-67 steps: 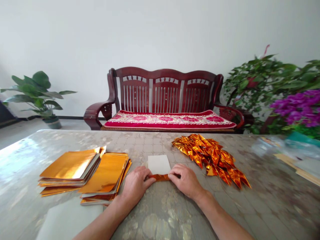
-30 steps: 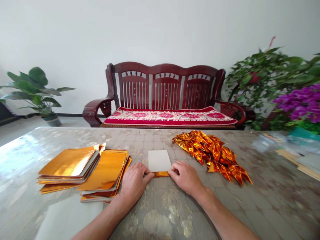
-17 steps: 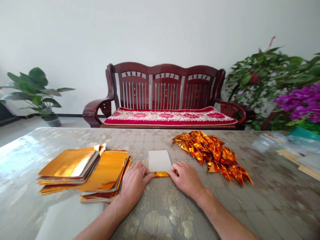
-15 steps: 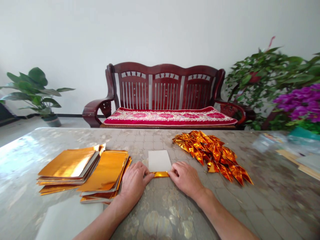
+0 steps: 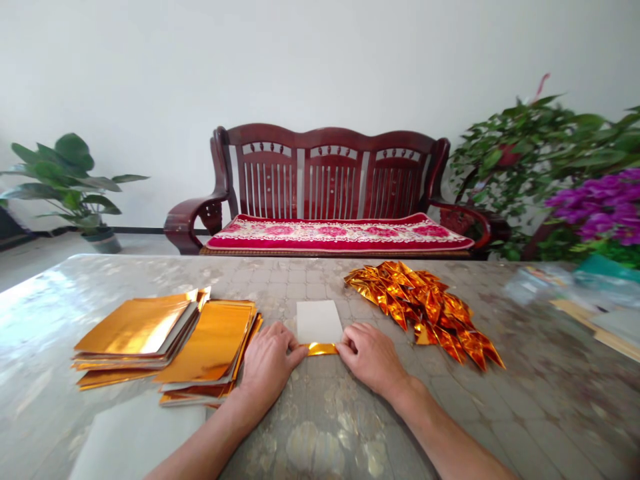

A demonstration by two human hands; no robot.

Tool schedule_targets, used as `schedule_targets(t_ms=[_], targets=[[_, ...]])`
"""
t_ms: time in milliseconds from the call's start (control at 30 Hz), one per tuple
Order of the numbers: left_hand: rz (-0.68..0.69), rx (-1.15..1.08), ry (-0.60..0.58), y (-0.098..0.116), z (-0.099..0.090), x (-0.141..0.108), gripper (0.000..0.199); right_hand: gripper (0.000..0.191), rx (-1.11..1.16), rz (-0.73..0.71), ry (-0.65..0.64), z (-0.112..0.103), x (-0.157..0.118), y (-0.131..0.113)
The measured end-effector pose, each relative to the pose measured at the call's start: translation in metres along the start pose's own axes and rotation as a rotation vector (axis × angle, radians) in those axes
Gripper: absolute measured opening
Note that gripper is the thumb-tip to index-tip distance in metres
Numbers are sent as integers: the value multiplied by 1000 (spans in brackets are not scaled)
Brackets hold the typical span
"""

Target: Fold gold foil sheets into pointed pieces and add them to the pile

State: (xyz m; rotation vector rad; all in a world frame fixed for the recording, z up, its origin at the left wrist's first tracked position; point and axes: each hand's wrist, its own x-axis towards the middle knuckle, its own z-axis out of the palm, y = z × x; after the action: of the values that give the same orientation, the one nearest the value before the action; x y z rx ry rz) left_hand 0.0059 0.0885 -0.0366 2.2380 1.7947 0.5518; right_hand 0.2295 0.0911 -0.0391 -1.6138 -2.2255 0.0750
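Note:
A sheet of foil paper (image 5: 319, 321) lies white side up on the table, its near edge folded over into a narrow gold strip. My left hand (image 5: 271, 355) pinches the left end of that strip between thumb and fingers. At the strip's right end, my right hand (image 5: 373, 357) grips it the same way, fingers curled. Left of my left hand are two stacks of gold foil sheets, a farther stack (image 5: 137, 325) and a nearer stack (image 5: 213, 340). Beyond my right hand spreads a heap of folded gold foil pieces (image 5: 425, 303).
Pale paper (image 5: 137, 437) lies at the table's near left. Clear plastic bags (image 5: 537, 283) and flat cardboard pieces (image 5: 617, 340) sit at the far right. Behind the table (image 5: 320, 440) stands a wooden bench (image 5: 333, 173) with a red patterned cushion. Potted plants flank it.
Both hands keep almost the same place on the folded strip. The strip's gold band looks slightly bowed now; otherwise only a tiny shift of the view shows.

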Motion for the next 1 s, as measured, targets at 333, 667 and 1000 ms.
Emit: schedule_targets(t_ms=[333,667,1000], targets=[[14,9,17,-1,1,2,30,14,-19,-18,-4,1,-2,0],[7,30,5,1,-1,3,30,13,-33,-23,-18,0,-2,0],[-5,30,5,1,0,2,31,19,4,12,-23,-1,-1,3]])
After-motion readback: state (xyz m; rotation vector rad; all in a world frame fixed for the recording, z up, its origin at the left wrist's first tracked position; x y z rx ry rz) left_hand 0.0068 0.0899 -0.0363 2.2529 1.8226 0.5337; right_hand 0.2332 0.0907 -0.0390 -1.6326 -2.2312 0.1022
